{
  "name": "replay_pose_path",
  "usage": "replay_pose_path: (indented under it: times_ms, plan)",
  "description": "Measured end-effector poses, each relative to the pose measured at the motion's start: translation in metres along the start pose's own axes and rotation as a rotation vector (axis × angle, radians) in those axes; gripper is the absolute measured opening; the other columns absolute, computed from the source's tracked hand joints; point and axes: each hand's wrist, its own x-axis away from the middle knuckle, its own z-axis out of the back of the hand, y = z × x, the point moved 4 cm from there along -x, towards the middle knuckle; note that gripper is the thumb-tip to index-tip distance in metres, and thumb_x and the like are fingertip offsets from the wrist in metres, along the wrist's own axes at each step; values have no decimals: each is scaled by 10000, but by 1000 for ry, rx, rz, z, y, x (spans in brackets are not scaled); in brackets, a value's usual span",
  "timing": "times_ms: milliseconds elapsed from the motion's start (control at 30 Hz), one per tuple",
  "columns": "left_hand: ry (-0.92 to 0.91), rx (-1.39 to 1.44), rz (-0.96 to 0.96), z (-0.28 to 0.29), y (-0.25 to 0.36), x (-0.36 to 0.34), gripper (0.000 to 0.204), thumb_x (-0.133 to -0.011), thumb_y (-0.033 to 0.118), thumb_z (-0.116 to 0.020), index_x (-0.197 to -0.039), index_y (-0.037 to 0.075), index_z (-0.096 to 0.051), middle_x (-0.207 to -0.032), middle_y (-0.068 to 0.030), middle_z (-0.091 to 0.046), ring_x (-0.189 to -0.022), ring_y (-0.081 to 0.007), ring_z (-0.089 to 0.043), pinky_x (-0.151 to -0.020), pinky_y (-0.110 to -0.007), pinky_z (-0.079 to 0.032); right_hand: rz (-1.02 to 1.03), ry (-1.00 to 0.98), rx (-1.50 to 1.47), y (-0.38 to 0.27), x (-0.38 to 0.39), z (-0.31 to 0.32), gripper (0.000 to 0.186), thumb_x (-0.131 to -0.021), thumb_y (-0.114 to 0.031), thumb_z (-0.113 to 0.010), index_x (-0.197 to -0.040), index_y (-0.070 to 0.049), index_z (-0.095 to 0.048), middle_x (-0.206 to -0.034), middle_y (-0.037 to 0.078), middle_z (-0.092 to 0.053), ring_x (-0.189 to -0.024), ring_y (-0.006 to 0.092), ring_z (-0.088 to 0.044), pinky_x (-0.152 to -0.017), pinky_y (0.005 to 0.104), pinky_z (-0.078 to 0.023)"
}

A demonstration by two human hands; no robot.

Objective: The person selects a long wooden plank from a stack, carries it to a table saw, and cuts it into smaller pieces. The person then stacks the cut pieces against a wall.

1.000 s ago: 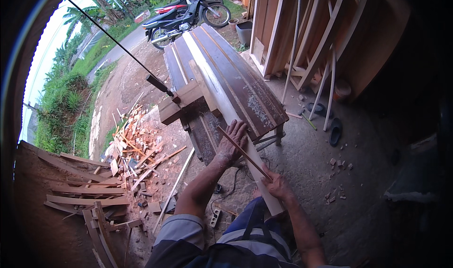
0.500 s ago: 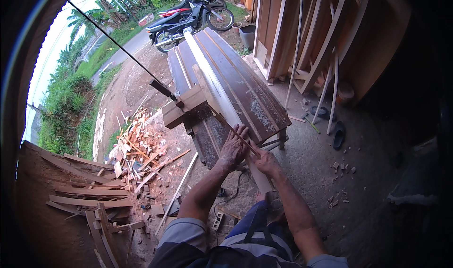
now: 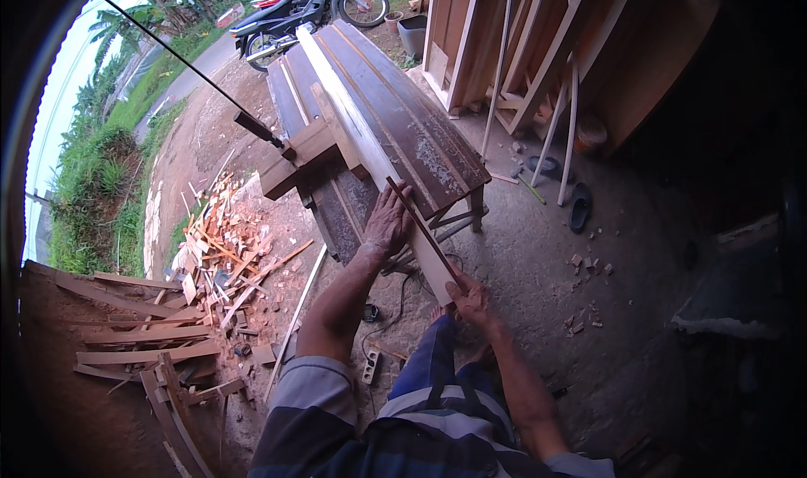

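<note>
Board of pale wood (image 3: 433, 268) lies lengthwise over the dark counter (image 3: 429, 150), its near end jutting past the edge at the center of the frame. Half a second ago the two hands nearly met there; now they stand apart, the right hand (image 3: 472, 301) drawn back to the board's near end, bringing with it a thin dark strip (image 3: 423, 228). The strip's far tip, lately up by the wooden block (image 3: 311, 150), now sits beside the left fingertips, while the board appears to hold its place on the counter. The shift suggests that the left hand (image 3: 388, 221) and the counter are chiefly steadying the board. That hand rests palm down along the board's left side, fingers extended; the right closes around the strip's lower end.

Hidden are the right fingers' undersides, so whether they also touch the board cannot be told. Whatever lies beneath the block is out of sight. Glare washes out the board's far stretch, a motorcycle (image 3: 298, 24) is cut off at the top of the frame, and deep shadow swallows the right side.
</note>
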Motion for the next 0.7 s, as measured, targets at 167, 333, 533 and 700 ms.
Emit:
replay_pose_path:
  times_ms: [167, 333, 533, 700]
  plan:
    - [2, -6, -3, -6, 4, 14, 545, -1022, 298, -437, -1481, 5, -424, -1569, -218, -390, -1518, -402, -256, -1262, -478, -192, 41, 64, 104, 6, -2, -8, 519, -1038, -265, -584, -1508, -64, -493, -1351, 160, -659, -1222, 234, -632, -1020, 344, -494]
    - [7, -11, -26, -2, -4, 14, 553, -1033, 301, -417, -1502, 7, -401, -1583, -215, -377, -1522, -391, -258, -1263, -472, -187, 123, 132, 244, 13, -42, -19, 512, -1013, -301, -582, -1487, -118, -522, -1316, 199, -666, -1175, 353, -674, -958, 400, -543]
    - [-31, 48, -2, 11, 1, 12, 569, -1038, 313, -402, -1513, 1, -387, -1596, -221, -347, -1524, -418, -229, -1267, -475, -179, 71, 89, 254, -19, -80, -23, 515, -1008, -327, -586, -1492, -165, -523, -1282, 190, -682, -1133, 354, -691, -944, 408, -548]
    - [-74, 54, -33, 14, 5, 14, 566, -1039, 281, -390, -1516, -24, -376, -1611, -232, -317, -1539, -414, -195, -1272, -478, -154, 43, 80, 282, -40, -105, -27, 537, -1000, -342, -597, -1518, -244, -491, -1240, 195, -698, -1098, 368, -697, -928, 422, -553]
